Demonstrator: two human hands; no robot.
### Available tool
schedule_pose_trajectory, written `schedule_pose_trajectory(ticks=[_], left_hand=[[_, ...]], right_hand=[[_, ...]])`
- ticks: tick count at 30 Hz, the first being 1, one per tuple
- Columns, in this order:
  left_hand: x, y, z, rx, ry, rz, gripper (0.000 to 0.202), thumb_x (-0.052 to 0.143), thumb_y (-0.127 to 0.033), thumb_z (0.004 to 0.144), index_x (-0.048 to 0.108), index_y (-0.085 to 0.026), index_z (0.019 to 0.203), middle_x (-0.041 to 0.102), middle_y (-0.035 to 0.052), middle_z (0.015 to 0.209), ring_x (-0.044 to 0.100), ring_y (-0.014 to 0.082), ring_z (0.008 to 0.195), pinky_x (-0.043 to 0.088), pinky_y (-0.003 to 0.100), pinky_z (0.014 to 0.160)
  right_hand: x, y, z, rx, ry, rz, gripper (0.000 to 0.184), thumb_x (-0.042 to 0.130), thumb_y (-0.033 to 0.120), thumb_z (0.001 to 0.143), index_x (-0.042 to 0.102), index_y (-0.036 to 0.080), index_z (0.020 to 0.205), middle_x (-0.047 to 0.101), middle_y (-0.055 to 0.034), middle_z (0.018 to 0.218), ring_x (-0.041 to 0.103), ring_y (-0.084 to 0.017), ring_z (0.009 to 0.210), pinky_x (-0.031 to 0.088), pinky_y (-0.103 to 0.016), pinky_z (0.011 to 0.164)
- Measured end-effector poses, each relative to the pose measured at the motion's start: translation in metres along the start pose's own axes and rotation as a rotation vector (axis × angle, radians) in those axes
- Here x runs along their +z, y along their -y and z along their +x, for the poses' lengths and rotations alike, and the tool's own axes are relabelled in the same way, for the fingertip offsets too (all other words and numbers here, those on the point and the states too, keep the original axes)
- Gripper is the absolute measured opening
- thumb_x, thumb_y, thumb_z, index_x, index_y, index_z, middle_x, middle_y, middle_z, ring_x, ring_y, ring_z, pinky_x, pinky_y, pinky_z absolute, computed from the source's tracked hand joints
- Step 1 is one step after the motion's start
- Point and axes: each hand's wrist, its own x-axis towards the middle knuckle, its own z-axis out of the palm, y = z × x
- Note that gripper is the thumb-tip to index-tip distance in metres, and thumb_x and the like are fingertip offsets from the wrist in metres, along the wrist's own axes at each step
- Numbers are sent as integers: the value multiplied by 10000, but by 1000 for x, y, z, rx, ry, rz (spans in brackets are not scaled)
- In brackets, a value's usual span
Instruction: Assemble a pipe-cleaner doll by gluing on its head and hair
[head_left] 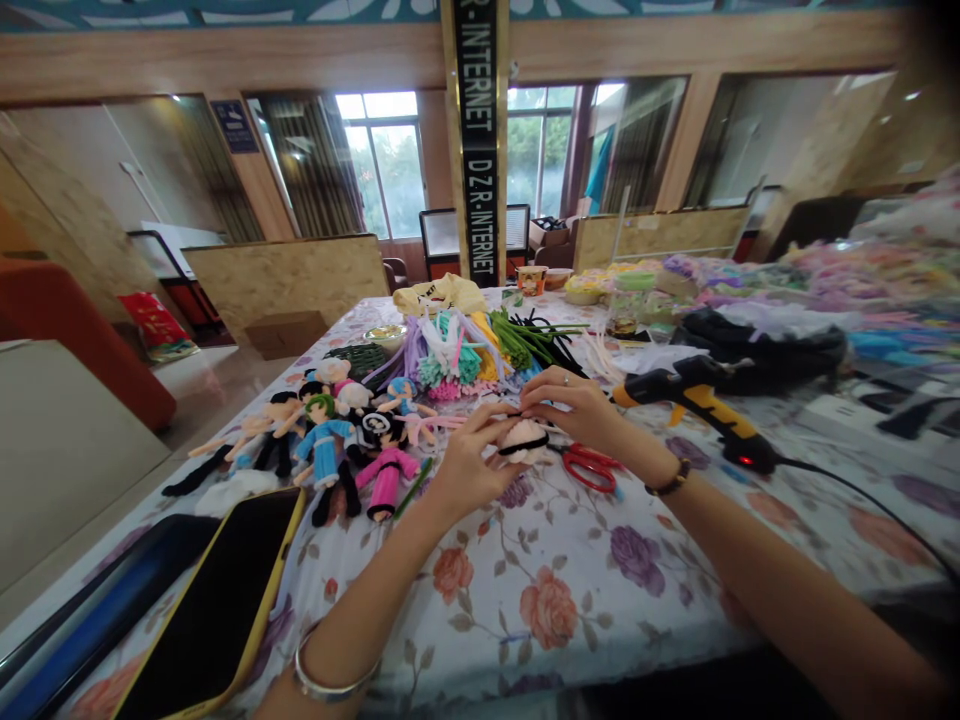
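The left hand (472,462) grasped a small, rounded, pale pink fuzzy piece (525,446) with a black band around it, holding it just above the counter (360,590), which was spread with a white cloth printed with orange and purple flowers. The right hand (571,405) was pinched at the top of the piece, its fingertips meeting the left ones over what looked like a thin dark strand; the fingers hid whether that strand was joined to the band.

Doing this step well seemed to call for a light, steady left grip, since fuzzy material would probably crush under pressure. The right fingertips were best kept close to the band, so that small adjustments would not pull it askew.

The red-handled scissors (592,467) lay just beyond the piece, near the right wrist, so elbow room there was worth minding. A black-and-yellow glue gun (697,410) lay farther right with a red light showing; its nozzle pointed towards the right hand, and caution around a possibly hot tip seemed wise. Small fuzzy dolls in blue and pink clothes (322,455) lay to the left, below colourful bundles of fuzzy stems (450,355).
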Motion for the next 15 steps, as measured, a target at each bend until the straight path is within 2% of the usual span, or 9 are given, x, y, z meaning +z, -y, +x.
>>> schedule_pose_trajectory(ticks=[4,8,10,12,14,15], left_hand=[[1,0,0,23,8,4,347,697,-194,674,646,-172,1016,608,108,1057,596,209,994,493,370,880],[0,0,0,35,9,20,353,683,-170,674,640,-179,1024,611,106,1064,597,209,996,490,371,884],[0,0,0,15,-2,14,347,687,-162,664,642,-175,1008,614,106,1060,601,207,988,496,363,870],[-1,0,0,-15,-14,-10,336,695,-169,656,647,-173,989,614,104,1057,605,203,977,516,342,826],[-1,0,0,-54,-28,-52,333,701,-182,655,649,-173,984,608,103,1064,604,197,971,535,309,762],[0,1,0,-76,-37,-75,336,704,-188,653,651,-174,985,604,101,1067,602,194,968,541,292,728]], right_hand=[[1,5,1,13,49,-17,137,488,223,890,605,192,826,641,-64,839,574,-168,855,481,-309,772],[3,14,3,163,91,39,135,462,245,896,551,185,815,608,-60,835,556,-161,817,464,-295,745],[4,15,4,282,46,143,155,438,281,906,526,180,828,603,-50,817,556,-143,763,461,-269,698],[3,12,4,394,-57,247,190,422,332,912,506,180,833,615,-39,794,565,-133,729,456,-249,660],[1,4,2,484,-165,241,260,410,383,911,507,181,779,614,-19,714,562,-126,664,437,-233,608],[0,-1,0,520,-188,169,314,403,402,910,514,179,719,593,-7,644,540,-118,601,417,-228,572]])
